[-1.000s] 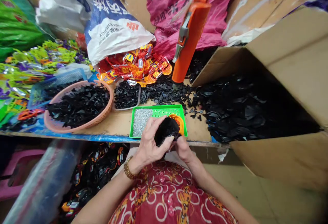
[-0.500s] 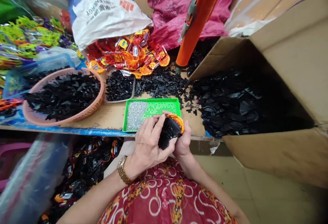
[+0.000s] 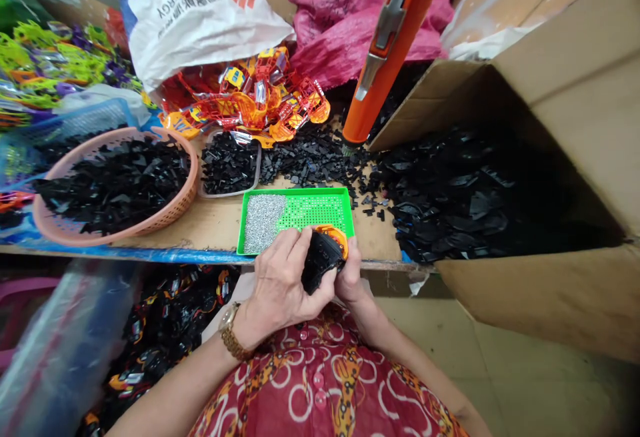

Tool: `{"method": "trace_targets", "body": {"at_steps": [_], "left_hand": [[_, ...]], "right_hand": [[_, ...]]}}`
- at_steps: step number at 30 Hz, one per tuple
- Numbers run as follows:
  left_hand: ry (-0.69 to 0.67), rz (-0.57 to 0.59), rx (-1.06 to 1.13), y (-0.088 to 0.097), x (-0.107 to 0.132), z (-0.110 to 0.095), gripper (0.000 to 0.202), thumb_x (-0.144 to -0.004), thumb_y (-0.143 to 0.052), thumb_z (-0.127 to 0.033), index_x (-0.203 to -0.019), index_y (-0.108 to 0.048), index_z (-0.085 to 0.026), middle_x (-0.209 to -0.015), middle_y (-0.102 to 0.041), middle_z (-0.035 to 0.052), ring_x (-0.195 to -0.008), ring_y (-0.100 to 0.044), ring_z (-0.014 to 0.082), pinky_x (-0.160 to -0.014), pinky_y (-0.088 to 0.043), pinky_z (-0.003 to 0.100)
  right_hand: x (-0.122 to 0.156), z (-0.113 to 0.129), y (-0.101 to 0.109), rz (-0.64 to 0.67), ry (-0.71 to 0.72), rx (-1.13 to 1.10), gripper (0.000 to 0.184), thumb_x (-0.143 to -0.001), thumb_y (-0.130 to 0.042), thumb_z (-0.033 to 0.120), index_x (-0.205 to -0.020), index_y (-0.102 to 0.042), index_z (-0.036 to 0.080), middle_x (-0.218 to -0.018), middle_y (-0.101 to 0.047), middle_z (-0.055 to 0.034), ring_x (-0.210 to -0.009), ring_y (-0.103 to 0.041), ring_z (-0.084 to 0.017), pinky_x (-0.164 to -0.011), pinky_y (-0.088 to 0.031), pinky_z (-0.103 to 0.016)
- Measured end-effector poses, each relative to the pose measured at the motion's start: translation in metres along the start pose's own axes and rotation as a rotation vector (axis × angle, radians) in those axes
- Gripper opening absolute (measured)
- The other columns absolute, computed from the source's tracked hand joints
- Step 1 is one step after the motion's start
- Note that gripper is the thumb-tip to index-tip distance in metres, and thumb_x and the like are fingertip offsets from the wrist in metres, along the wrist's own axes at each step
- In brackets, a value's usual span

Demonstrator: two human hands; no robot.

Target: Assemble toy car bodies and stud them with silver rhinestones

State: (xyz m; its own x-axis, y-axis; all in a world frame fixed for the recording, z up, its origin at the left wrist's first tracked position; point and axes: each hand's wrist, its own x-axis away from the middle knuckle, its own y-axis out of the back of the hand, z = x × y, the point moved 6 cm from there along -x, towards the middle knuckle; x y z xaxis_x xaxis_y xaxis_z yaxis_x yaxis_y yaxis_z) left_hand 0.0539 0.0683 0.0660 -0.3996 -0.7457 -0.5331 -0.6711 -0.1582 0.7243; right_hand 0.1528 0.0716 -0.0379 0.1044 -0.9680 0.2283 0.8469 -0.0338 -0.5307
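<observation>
Between my two hands is a toy car body (image 3: 323, 258), black on the side facing me with an orange rim at the far end. My left hand (image 3: 283, 277), with a watch on its wrist, wraps round the left side of it. My right hand (image 3: 350, 274) grips its right side, the fingers partly hidden behind it. Just beyond the hands lies a green tray (image 3: 350, 207) with small silvery screws (image 3: 263, 222) heaped in its left part.
A pink basket (image 3: 190, 187) and a clear tub (image 3: 259, 170) hold black parts. Orange-red car shells (image 3: 245, 107) spill from a white sack (image 3: 210, 30). An orange electric screwdriver (image 3: 380, 57) hangs above loose black pieces (image 3: 315, 157). At right stands a cardboard box (image 3: 540, 284) of black parts.
Both hands and the toy car body have shifted slightly left in view. The orange screwdriver appears larger and nearer. My grip on the toy looks much the same.
</observation>
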Motion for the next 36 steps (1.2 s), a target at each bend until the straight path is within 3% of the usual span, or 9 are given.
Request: {"method": "trace_targets", "body": {"at_steps": [8,14,22,25,27,29,32,34,36], "left_hand": [[0.056,-0.022,0.118,0.003,0.004,0.009,0.04,-0.09,-0.058,-0.034,-0.126,-0.06,-0.016,-0.085,-0.061,0.0071,-0.074,-0.06,0.0229,-0.064,-0.056,0.038],[0.041,-0.013,0.118,-0.002,0.008,0.007,0.044,-0.09,-0.059,-0.029,-0.13,-0.058,-0.012,-0.095,-0.067,0.0135,-0.081,-0.063,0.0251,-0.07,-0.059,0.041],[0.004,-0.033,0.111,0.0,0.009,-0.003,0.049,-0.087,-0.062,-0.032,-0.132,-0.05,-0.017,-0.092,-0.065,0.0109,-0.082,-0.066,0.0267,-0.07,-0.062,0.043],[-0.004,-0.032,0.101,0.0,0.01,-0.005,0.05,-0.086,-0.061,-0.03,-0.131,-0.05,-0.014,-0.1,-0.068,0.0163,-0.092,-0.069,0.0308,-0.077,-0.063,0.046],[-0.008,-0.013,0.085,-0.002,0.011,-0.006,0.05,-0.085,-0.06,-0.03,-0.13,-0.05,-0.012,-0.103,-0.068,0.0193,-0.096,-0.069,0.0332,-0.079,-0.063,0.048],[-0.004,0.001,0.075,-0.004,0.012,-0.006,0.049,-0.084,-0.059,-0.031,-0.128,-0.05,-0.01,-0.101,-0.068,0.0197,-0.094,-0.069,0.0339,-0.077,-0.063,0.048],[0.005,-0.008,0.094,-0.003,0.013,-0.005,0.05,-0.084,-0.058,-0.03,-0.128,-0.05,-0.009,-0.101,-0.068,0.02,-0.095,-0.069,0.0342,-0.077,-0.062,0.049],[0.01,-0.003,0.13,0.0,0.014,-0.002,0.052,-0.082,-0.058,-0.028,-0.129,-0.05,-0.009,-0.108,-0.067,0.0214,-0.101,-0.068,0.0345,-0.084,-0.061,0.05],[0.013,0.044,0.193,0.004,0.015,0.002,0.052,-0.08,-0.062,-0.032,-0.126,-0.052,-0.011,-0.11,-0.067,0.0197,-0.104,-0.066,0.0341,-0.09,-0.059,0.052]], "right_hand": [[0.001,-0.001,0.0,0.092,0.016,0.088,0.081,-0.092,-0.023,0.083,-0.118,-0.072,0.024,-0.114,-0.078,-0.0068,-0.124,-0.068,-0.03,-0.111,-0.056,-0.047],[0.003,0.023,-0.008,0.048,0.198,0.079,0.059,-0.097,-0.031,0.067,-0.13,-0.058,0.026,-0.13,-0.07,-0.0067,-0.122,-0.066,-0.027,-0.111,-0.052,-0.047],[0.01,0.028,-0.004,0.022,0.206,0.236,0.063,-0.094,-0.023,0.07,-0.113,-0.062,0.024,-0.109,-0.073,-0.0079,-0.111,-0.068,-0.03,-0.1,-0.055,-0.046],[0.01,0.027,-0.007,0.055,0.209,0.158,0.061,-0.096,-0.024,0.067,-0.115,-0.062,0.023,-0.11,-0.073,-0.0086,-0.115,-0.068,-0.032,-0.103,-0.054,-0.049],[0.009,0.027,-0.01,0.084,0.211,0.095,0.061,-0.093,-0.03,0.069,-0.121,-0.06,0.023,-0.117,-0.072,-0.0101,-0.121,-0.065,-0.033,-0.108,-0.051,-0.052],[0.009,0.03,-0.014,0.136,0.237,0.077,0.068,-0.085,-0.049,0.073,-0.13,-0.056,0.024,-0.128,-0.069,-0.0111,-0.128,-0.061,-0.034,-0.114,-0.047,-0.055],[0.011,0.032,-0.018,0.193,0.271,0.105,0.079,-0.071,-0.078,0.059,-0.138,-0.052,0.027,-0.138,-0.064,-0.0099,-0.135,-0.056,-0.033,-0.12,-0.041,-0.055],[0.012,0.029,-0.02,0.188,0.248,0.08,0.072,-0.072,-0.081,0.046,-0.137,-0.054,0.029,-0.139,-0.064,-0.0081,-0.135,-0.055,-0.032,-0.121,-0.04,-0.054],[0.014,0.022,-0.023,0.174,0.216,-0.013,0.062,-0.074,-0.077,0.043,-0.132,-0.06,0.029,-0.137,-0.065,-0.007,-0.134,-0.057,-0.032,-0.122,-0.04,-0.053]]}}
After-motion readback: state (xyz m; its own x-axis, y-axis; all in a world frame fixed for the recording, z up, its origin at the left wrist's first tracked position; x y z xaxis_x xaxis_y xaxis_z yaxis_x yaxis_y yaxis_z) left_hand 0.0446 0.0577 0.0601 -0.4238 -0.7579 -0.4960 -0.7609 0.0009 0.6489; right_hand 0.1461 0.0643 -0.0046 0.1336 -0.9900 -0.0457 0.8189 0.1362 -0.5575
